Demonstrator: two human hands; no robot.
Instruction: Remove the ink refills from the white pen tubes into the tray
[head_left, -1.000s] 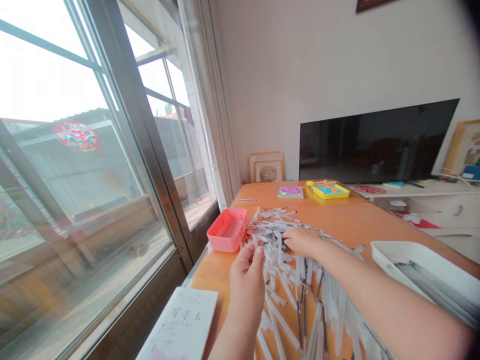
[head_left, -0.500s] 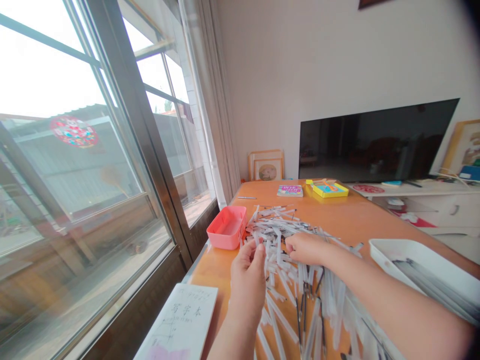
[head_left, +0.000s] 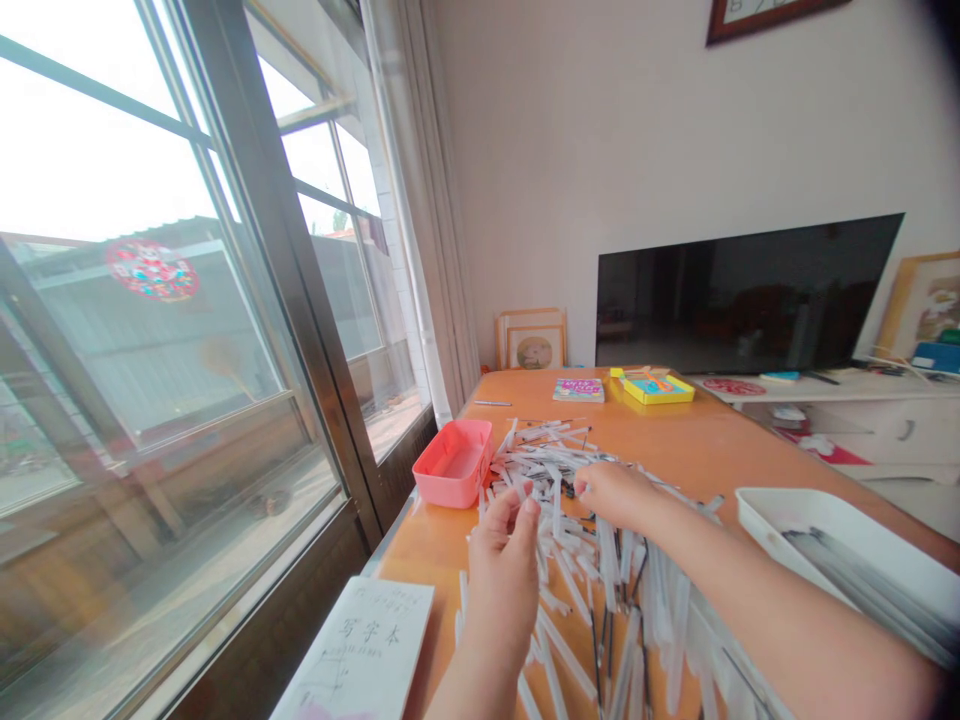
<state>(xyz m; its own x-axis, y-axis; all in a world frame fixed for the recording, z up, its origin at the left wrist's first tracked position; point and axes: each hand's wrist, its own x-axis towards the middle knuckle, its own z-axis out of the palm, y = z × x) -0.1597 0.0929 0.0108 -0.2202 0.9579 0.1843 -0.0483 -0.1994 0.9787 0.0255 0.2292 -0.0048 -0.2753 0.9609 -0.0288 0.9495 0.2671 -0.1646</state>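
A loose heap of translucent white plastic tubes point(head_left: 559, 575) and thin black pen refills point(head_left: 598, 640) spreads over the wooden table. My left hand point(head_left: 504, 550) is closed in a pinch on a short translucent tube point(head_left: 521, 488), held up over the near left side of the heap. Just to its right, my right hand point(head_left: 611, 490) reaches in from the right with its fingers curled together at the heap. What those fingers hold, if anything, is hidden. Left of the heap stands a pink plastic box point(head_left: 454, 465) with an open top.
A white tray point(head_left: 757, 510) with dark, slim refills lies at the right. A notebook point(head_left: 360, 640) is at the near left edge, beside the window. Farther back are a pen point(head_left: 493, 403), a purple booklet point(head_left: 578, 390) and a yellow box point(head_left: 656, 392).
The whole view has tilted slightly upward. Both hands stay close to the same spots over the heap, the left still pinching the tube.
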